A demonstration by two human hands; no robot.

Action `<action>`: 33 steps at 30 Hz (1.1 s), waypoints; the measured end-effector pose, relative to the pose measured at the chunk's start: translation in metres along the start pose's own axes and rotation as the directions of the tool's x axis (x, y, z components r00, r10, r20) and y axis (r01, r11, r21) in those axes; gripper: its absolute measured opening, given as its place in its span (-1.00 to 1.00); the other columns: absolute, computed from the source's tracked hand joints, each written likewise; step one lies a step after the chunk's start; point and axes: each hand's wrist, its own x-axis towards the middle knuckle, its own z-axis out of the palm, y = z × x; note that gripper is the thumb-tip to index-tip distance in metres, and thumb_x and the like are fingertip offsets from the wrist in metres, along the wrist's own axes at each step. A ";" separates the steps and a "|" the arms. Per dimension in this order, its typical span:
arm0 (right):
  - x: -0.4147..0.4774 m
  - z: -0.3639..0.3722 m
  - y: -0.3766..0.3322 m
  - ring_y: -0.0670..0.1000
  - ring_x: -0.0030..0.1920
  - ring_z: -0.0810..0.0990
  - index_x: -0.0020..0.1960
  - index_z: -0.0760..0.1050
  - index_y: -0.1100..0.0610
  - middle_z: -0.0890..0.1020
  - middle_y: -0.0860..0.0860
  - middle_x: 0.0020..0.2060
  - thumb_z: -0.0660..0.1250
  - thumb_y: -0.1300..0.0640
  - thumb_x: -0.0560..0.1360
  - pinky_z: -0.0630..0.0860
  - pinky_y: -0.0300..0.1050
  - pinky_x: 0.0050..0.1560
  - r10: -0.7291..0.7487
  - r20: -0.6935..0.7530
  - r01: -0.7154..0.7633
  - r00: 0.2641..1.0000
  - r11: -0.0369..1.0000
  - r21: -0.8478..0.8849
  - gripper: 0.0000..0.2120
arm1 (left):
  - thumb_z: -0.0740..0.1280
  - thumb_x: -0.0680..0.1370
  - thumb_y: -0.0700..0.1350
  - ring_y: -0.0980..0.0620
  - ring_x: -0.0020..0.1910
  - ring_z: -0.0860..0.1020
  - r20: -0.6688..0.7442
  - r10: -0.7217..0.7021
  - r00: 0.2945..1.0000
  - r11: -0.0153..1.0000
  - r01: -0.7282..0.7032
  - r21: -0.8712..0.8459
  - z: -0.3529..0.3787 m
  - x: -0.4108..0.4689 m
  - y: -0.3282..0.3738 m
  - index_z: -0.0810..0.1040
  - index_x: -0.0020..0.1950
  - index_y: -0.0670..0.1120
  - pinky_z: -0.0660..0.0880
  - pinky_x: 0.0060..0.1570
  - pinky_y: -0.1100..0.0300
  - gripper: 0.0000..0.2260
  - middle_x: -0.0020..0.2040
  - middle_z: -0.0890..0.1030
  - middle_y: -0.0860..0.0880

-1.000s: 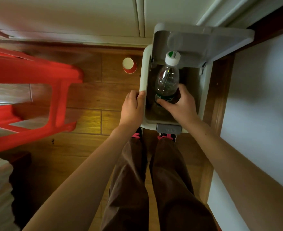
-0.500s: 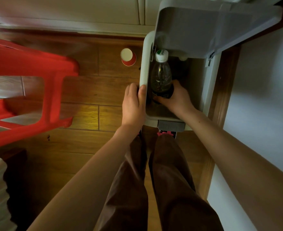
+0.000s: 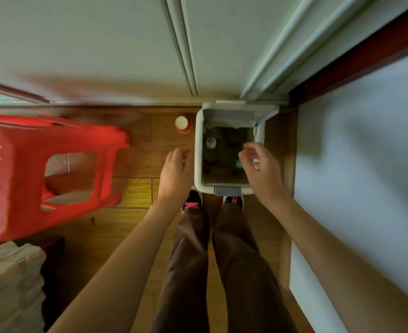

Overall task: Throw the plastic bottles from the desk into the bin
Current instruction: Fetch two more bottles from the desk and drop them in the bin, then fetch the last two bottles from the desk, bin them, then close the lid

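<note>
Stool (image 3: pixel 53 169): red plastic, at the far left on the wooden floor, blurred; takes no part in the task.

Cup (image 3: pixel 183 124): red with a pale top, standing on the floor just beside the bin's left wall, well clear of both hands.

Left hand (image 3: pixel 176 173): 0.5 s ago it gripped the bin's left rim; now it is off the rim and hangs just beside it, apart, fingers loosely curled and holding nothing.

Bin (image 3: pixel 199 150): white, rectangular, lid (image 3: pixel 236 115) tipped up against the wall behind, foot pedal at the near edge between the person's shoes.

Bottle (image 3: pixel 210 150): clear plastic with a green-and-white cap, now lying inside the bin by its left wall, low in the dark interior. 0.5 s ago it stood upright in the right hand's grip at the bin mouth; it is now released. A green fleck at the right of the interior may belong to a 2nd item; too dim to tell.

Right hand (image 3: pixel 261 168): raised above the bin's right rim, fingers spread wide and empty, touching neither bottle nor bin.

Status: this bottle counts as binned, and both hands are free. The surface the bottles come from is not clearly in view, so the number remaining cannot be told.
</note>
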 end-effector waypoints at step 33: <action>-0.345 -0.232 -0.220 -0.03 0.23 0.52 0.35 0.43 0.05 0.55 0.00 0.27 0.11 -0.10 0.61 0.48 -0.13 0.23 -0.076 -0.360 0.016 0.930 0.985 -0.169 -0.60 | 0.18 0.61 -0.01 0.27 -0.07 0.52 0.224 0.438 0.871 0.877 -0.468 0.104 -0.243 -0.282 0.255 0.52 0.03 0.12 0.43 -0.12 0.33 -0.87 -0.06 0.59 0.17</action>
